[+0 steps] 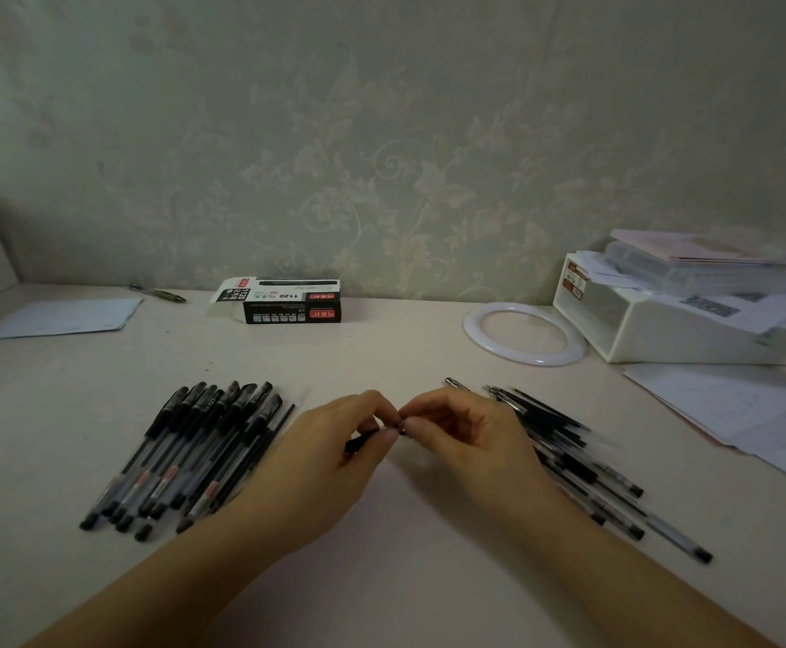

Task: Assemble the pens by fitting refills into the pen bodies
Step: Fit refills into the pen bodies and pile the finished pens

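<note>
Capped pens [185,453] heaped at left. Left hand [335,453] pinching a dark pen part [358,442] at table centre, right hand [456,432] pinching its other end. Loose refills and bodies [569,453] piled right.

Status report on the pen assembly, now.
Left hand and right hand both pinch one dark pen part mid-table. Capped pens lie left, loose parts pile right. Nothing in the way.
</note>
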Tool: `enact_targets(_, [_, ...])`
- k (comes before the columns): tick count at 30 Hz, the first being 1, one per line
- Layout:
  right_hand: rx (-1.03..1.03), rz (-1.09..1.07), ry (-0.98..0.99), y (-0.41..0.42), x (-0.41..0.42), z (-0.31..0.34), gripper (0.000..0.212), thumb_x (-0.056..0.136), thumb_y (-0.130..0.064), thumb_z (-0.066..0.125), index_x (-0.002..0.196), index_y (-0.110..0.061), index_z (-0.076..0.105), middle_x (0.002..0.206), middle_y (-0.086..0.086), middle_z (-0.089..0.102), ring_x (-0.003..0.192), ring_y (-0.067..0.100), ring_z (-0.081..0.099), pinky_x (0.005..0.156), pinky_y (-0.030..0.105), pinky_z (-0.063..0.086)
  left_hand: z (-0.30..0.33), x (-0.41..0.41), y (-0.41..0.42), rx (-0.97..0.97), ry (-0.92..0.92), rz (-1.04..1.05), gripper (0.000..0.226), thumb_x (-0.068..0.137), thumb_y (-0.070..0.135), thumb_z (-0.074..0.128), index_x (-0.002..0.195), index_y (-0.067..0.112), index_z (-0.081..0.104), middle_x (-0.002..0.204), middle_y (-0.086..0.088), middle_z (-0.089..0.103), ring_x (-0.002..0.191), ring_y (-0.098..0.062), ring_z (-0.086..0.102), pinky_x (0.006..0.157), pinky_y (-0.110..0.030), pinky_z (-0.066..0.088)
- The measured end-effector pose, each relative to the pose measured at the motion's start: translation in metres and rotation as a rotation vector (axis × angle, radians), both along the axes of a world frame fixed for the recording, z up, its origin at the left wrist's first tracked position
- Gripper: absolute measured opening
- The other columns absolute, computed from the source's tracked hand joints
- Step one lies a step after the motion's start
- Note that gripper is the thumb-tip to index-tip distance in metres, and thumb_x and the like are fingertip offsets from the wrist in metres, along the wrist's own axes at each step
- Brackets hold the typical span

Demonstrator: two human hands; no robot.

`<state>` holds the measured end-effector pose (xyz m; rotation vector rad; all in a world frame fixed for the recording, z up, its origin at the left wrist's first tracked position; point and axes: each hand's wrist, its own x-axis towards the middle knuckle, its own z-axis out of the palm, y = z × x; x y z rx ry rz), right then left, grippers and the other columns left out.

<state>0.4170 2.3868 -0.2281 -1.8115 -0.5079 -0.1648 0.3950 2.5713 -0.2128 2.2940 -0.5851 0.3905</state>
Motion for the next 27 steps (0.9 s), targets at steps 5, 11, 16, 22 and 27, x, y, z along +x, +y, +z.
enact_targets(5, [-0.018, 0.045, -0.008, 0.0001, -0.0007, 0.0006, 0.017, 0.089, -0.016, 0.069, 0.096, -0.031, 0.074, 0.094, -0.010, 0.075, 0.093, 0.009, 0.071, 0.083, 0.021, 0.054, -0.0009, -0.0009, 0.0004, -0.021, 0.042, 0.001, 0.003, 0.093, 0.032, 0.058, 0.090, 0.030, 0.059, 0.071, 0.014, 0.061, 0.069, -0.002, 0.057, 0.060, -0.010, 0.041])
enact_targets(11, [-0.061, 0.005, -0.008, -0.0032, 0.0003, 0.0027, 0.013, 0.086, -0.015, 0.073, 0.092, -0.027, 0.075, 0.089, -0.010, 0.075, 0.087, 0.007, 0.070, 0.081, 0.019, 0.054, 0.0010, -0.0012, 0.0002, 0.025, 0.060, -0.021, 0.007, 0.095, 0.027, 0.052, 0.091, 0.031, 0.056, 0.075, 0.010, 0.063, 0.070, -0.010, 0.056, 0.062, -0.025, 0.046])
enact_targets(16, [-0.188, -0.044, -0.047, -0.0047, -0.0031, 0.0045, 0.010, 0.091, -0.027, 0.067, 0.083, -0.024, 0.072, 0.075, -0.009, 0.070, 0.070, 0.003, 0.063, 0.066, 0.015, 0.048, 0.0004, -0.0005, 0.0016, 0.091, 0.023, -0.042, 0.006, 0.095, 0.026, 0.054, 0.099, 0.029, 0.058, 0.087, 0.015, 0.064, 0.085, -0.003, 0.055, 0.073, -0.025, 0.047])
enact_targets(22, [-0.286, -0.116, -0.126, -0.0027, -0.0062, 0.0045, 0.039, 0.096, -0.045, 0.051, 0.069, -0.021, 0.064, 0.061, -0.009, 0.060, 0.056, 0.001, 0.052, 0.057, 0.014, 0.038, -0.0001, -0.0020, 0.0002, 0.114, -0.059, -0.040, 0.006, 0.094, 0.027, 0.058, 0.099, 0.030, 0.060, 0.087, 0.022, 0.062, 0.085, -0.001, 0.054, 0.070, -0.017, 0.043])
enact_targets(27, [-0.259, -0.060, -0.088, -0.0034, -0.0049, 0.0058, 0.006, 0.092, -0.035, 0.063, 0.087, -0.032, 0.064, 0.083, -0.015, 0.065, 0.071, 0.002, 0.057, 0.064, 0.014, 0.044, 0.0018, -0.0005, 0.0006, 0.080, -0.067, -0.030, 0.008, 0.093, 0.022, 0.060, 0.098, 0.028, 0.062, 0.086, 0.020, 0.064, 0.082, 0.001, 0.057, 0.070, -0.010, 0.042])
